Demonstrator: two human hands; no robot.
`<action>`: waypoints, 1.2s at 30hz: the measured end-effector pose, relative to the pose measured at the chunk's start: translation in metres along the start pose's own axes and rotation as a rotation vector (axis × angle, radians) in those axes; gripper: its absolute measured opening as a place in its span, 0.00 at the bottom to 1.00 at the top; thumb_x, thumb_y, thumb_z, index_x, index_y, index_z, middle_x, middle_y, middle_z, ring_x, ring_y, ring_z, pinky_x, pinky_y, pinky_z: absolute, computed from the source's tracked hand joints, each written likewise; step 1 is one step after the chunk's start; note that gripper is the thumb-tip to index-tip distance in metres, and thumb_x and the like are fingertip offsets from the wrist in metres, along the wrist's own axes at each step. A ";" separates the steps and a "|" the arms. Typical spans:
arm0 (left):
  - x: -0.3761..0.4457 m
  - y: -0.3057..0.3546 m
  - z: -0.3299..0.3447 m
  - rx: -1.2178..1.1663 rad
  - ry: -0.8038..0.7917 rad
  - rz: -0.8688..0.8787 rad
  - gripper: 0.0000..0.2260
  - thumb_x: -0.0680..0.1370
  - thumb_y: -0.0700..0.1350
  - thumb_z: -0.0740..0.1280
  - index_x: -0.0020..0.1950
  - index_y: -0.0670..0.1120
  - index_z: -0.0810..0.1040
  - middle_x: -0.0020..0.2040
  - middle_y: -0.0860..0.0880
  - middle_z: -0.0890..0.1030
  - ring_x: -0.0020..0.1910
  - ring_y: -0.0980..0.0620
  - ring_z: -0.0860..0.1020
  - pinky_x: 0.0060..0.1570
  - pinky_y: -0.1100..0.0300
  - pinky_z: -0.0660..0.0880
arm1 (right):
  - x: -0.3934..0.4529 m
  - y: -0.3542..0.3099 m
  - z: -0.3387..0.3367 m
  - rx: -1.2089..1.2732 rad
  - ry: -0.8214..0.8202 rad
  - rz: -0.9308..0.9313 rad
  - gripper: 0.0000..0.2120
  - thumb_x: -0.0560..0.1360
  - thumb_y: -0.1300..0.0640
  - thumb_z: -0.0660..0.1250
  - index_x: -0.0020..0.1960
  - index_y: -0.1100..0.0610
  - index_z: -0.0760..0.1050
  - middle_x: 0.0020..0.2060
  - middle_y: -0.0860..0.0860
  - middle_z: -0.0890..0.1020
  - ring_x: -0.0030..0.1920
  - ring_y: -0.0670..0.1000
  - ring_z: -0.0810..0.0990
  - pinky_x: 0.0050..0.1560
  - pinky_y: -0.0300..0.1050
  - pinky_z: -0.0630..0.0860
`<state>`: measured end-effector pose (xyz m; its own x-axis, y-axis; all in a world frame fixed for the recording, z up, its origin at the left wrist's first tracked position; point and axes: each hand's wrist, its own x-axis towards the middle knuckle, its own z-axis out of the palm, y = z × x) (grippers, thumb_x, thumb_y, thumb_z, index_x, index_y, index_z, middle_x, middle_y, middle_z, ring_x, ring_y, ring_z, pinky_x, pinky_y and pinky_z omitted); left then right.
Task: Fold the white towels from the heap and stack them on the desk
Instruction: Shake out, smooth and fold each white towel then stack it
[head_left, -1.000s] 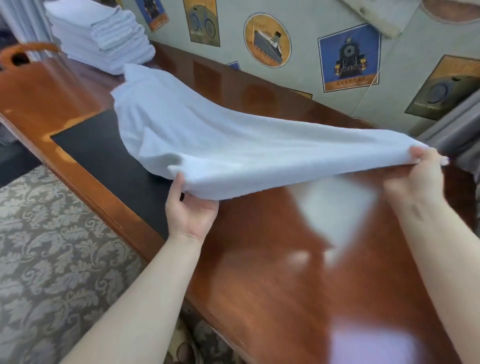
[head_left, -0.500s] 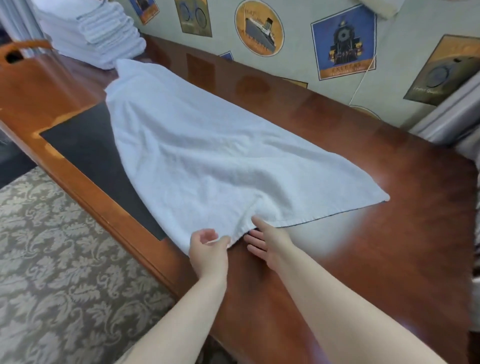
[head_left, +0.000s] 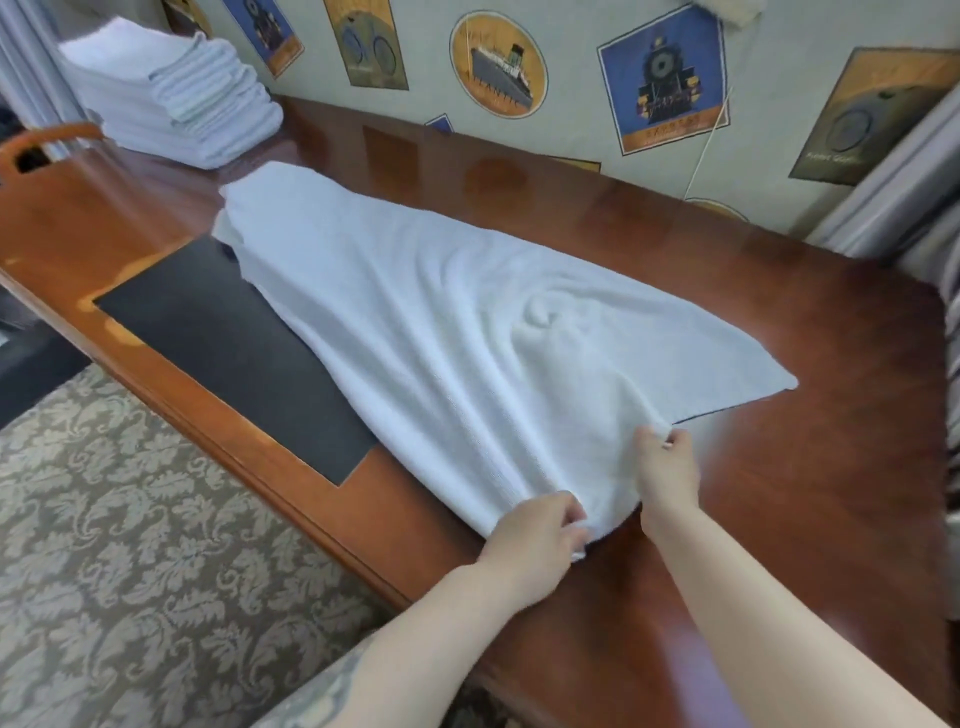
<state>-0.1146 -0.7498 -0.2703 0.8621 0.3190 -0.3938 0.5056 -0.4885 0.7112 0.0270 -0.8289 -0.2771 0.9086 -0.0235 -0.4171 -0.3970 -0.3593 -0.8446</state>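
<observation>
A: Towel (head_left: 441, 332), white, where does it lie now?

B: Spread long across the wooden desk (head_left: 779, 493), its near end at the front edge and its left side lying over a black desk mat (head_left: 218, 332). A second ago it hung stretched in the air between both hands; now it rests on the wood, rumpled, with a small swirl of creases near its middle.

A: And the hands?

B: Both have come in to the near end. The left hand (head_left: 535, 540) has its grip clenched on the near corner. The right hand (head_left: 667, 467) pinches the near edge just beside it, a little farther along. Half a second ago that right hand lay flat with nothing in it.

A: What does that mean for the job?

B: Laying out looks finished; I judge the first fold is about to begin, likely carrying this end toward the far end. A stack of folded towels (head_left: 171, 98) waits at the far left of the desk.
</observation>
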 end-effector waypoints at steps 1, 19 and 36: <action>0.000 0.004 0.006 -0.063 -0.070 -0.002 0.02 0.79 0.50 0.63 0.47 0.54 0.73 0.40 0.58 0.75 0.43 0.55 0.74 0.42 0.63 0.68 | -0.003 0.008 -0.008 0.025 -0.101 0.107 0.15 0.77 0.50 0.67 0.58 0.58 0.69 0.49 0.54 0.77 0.45 0.54 0.76 0.46 0.47 0.71; -0.021 -0.037 -0.023 -0.180 0.249 0.130 0.11 0.80 0.52 0.64 0.42 0.50 0.81 0.36 0.54 0.80 0.39 0.61 0.75 0.41 0.62 0.70 | -0.099 0.058 -0.051 -0.029 -0.574 -0.210 0.16 0.68 0.45 0.76 0.55 0.43 0.82 0.55 0.38 0.82 0.57 0.36 0.78 0.55 0.36 0.70; -0.054 0.017 -0.067 0.122 0.109 0.398 0.07 0.78 0.49 0.65 0.45 0.52 0.82 0.47 0.54 0.80 0.50 0.52 0.75 0.54 0.53 0.71 | -0.192 0.043 -0.072 0.591 0.007 0.080 0.09 0.66 0.60 0.60 0.36 0.60 0.78 0.33 0.57 0.80 0.25 0.56 0.77 0.22 0.44 0.73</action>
<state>-0.1548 -0.7210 -0.1976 0.9853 0.1672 -0.0339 0.1403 -0.6811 0.7186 -0.1555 -0.9067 -0.2095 0.8729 -0.0355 -0.4866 -0.4676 0.2243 -0.8550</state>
